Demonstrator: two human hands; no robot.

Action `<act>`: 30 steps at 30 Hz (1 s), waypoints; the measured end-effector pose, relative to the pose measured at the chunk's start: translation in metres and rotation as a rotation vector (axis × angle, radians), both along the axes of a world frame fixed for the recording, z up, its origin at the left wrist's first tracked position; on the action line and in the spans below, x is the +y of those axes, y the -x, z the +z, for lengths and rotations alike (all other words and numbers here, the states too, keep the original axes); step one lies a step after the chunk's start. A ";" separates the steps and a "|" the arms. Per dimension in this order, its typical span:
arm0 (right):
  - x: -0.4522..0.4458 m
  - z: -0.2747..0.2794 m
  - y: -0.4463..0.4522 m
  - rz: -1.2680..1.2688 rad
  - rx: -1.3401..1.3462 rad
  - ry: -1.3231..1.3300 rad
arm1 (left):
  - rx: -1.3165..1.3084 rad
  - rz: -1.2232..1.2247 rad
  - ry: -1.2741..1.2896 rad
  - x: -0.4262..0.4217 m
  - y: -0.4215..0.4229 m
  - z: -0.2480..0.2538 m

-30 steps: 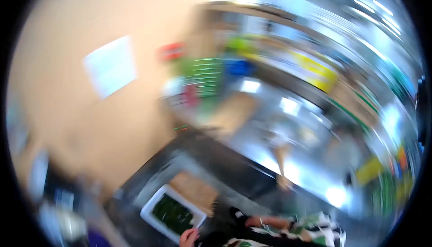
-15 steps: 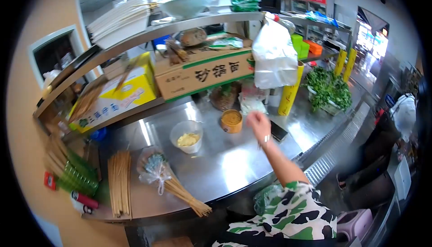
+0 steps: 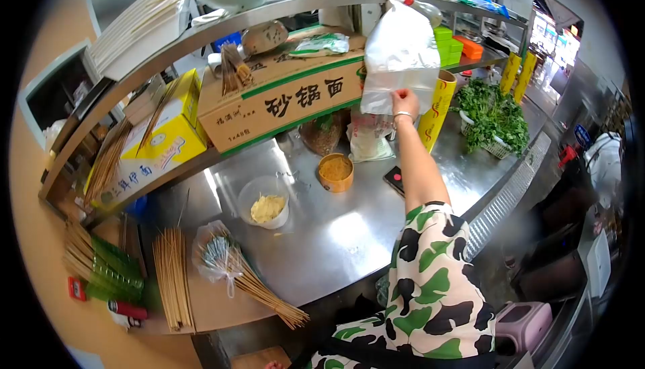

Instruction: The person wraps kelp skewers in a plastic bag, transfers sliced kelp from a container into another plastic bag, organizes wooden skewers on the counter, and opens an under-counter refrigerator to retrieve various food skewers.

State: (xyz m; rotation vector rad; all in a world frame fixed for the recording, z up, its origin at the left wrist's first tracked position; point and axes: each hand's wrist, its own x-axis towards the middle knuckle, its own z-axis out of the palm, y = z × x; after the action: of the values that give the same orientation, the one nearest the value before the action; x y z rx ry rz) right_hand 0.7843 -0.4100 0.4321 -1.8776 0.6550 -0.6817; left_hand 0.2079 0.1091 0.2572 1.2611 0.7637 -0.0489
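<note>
My right hand (image 3: 405,102) is raised at the hanging bundle of clear plastic bags (image 3: 402,53), its thumb and fingers pinched on the bags' lower edge. Just below that hand, a dark phone (image 3: 395,179) lies on the steel counter (image 3: 322,234). A round tub of brown powder (image 3: 335,173) stands to the left of the phone, beside a white bag with red print (image 3: 371,137). Farther left is a clear bowl (image 3: 267,202) with a pale yellow lump in it. Only a sliver of my left hand (image 3: 274,365) shows at the bottom edge, its fingers mostly cut off.
Bundled wooden skewers (image 3: 269,288) in a plastic bag and loose skewers (image 3: 173,278) lie at the left. A cardboard box (image 3: 282,103) and a yellow box (image 3: 151,150) sit on the low shelf. Leafy greens (image 3: 494,113) and a yellow roll (image 3: 438,110) stand at the right.
My right hand has moved up and forward from above the counter to the hanging plastic bags and grips their lower edge. The view has shifted slightly. A sliver of my left hand has appeared.
</note>
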 end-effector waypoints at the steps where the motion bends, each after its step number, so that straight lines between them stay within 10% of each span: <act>1: -0.003 -0.001 0.002 -0.044 -0.052 0.055 | 0.003 0.006 0.003 0.001 0.005 -0.004; 7: -0.020 -0.024 -0.056 -0.378 -0.689 0.399 | 0.011 0.042 0.025 -0.001 0.016 -0.013; 15: -0.002 -0.009 -0.014 -0.100 -0.499 0.174 | 0.023 0.077 0.030 0.001 0.019 -0.023; 23: 0.008 -0.019 0.103 -0.040 -0.276 0.746 | -0.056 0.044 0.063 0.003 0.024 -0.029; 30: 0.040 0.010 0.208 0.031 0.042 1.016 | -0.031 0.103 0.125 -0.030 -0.001 0.072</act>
State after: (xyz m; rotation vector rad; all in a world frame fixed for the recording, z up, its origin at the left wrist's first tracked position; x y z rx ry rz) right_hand 0.5761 -0.3696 0.4420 -2.8174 0.2974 -1.0756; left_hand 0.2091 0.0795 0.3289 1.1009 0.7857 0.0062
